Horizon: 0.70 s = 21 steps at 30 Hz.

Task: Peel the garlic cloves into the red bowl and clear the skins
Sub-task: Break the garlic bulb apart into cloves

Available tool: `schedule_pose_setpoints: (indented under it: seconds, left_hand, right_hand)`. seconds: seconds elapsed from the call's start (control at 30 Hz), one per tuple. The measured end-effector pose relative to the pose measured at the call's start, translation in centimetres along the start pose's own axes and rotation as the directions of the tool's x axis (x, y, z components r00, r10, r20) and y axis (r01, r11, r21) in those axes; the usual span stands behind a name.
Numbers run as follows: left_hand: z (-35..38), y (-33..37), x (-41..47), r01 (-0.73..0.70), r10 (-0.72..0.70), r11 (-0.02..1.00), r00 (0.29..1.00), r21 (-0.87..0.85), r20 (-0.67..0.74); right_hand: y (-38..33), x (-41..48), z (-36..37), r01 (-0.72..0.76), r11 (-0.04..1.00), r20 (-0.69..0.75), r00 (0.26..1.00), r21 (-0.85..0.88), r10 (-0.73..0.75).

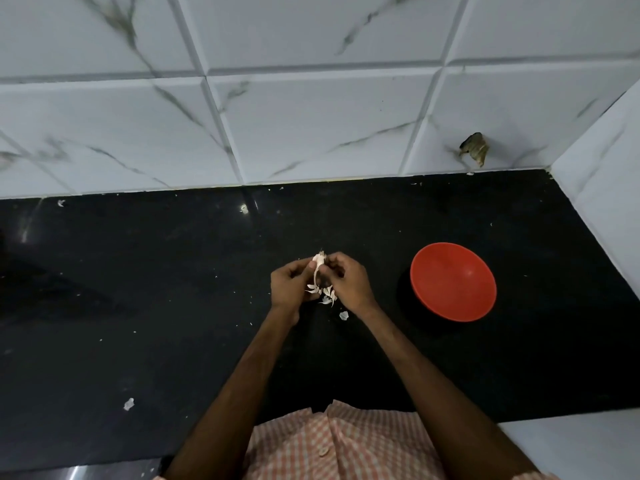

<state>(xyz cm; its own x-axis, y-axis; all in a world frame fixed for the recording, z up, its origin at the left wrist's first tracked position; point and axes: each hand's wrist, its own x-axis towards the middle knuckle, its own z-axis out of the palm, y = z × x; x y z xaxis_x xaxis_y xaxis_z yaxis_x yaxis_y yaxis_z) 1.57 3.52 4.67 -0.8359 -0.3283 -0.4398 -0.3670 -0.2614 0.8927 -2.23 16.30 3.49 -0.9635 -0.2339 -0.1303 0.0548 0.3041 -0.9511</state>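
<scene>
Head camera, listener's question: where is the garlic, and how are the hands set?

Me: From my remote station I see one garlic clove [318,263] held just above the black desk [173,289], near the middle, between both hands. The left hand [291,284] has its fingers curled, pinching the clove from its side. The right hand [348,282] does the same from the other side, fingertips clamped on it.

Listener: Which way does the clove point?

Me: Its long axis runs roughly away from the person, with the tip toward the tiled wall. A strip of skin trails back from it toward the body.

Listener: How far along is the job?

Me: Early, I judge. The red bowl [453,282] sits on the desk to the right, well apart from the hands, and I see nothing in it. Loose skins [327,296] lie on the desk beneath the hands, and one stray flake [129,404] lies far to the left. None are cleared yet. Whether more cloves hide among the skins, I cannot tell.
</scene>
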Motion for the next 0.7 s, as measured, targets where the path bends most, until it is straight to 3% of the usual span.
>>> schedule_pose_setpoints:
  seconds: [0.17, 0.33, 0.53, 0.7]
  left_hand:
    - [0.0, -0.1, 0.0, -0.119, 0.110, 0.984, 0.991, 0.132, 0.071]
    - [0.2, 0.1, 0.1, -0.157, 0.151, 0.960, 0.988, 0.231, 0.041]
    - [0.4, -0.2, 0.2, -0.134, 0.118, 0.975, 0.988, 0.179, 0.099]
    - [1.1, -0.4, 0.4, -0.242, 0.235, 0.929, 0.970, 0.280, 0.058]
  right_hand:
    - [-0.2, -0.1, -0.2, 0.037, 0.993, 0.040, 0.999, -0.115, -0.032]
    - [-0.4, 0.2, -0.5, 0.057, 0.976, 0.082, 0.996, -0.209, -0.041]
    - [-0.8, 0.1, -0.1, 0.048, 0.990, 0.034, 0.998, -0.132, -0.044]
    - [-1.4, 0.1, 0.4, -0.023, 0.987, 0.018, 0.999, -0.157, 0.026]
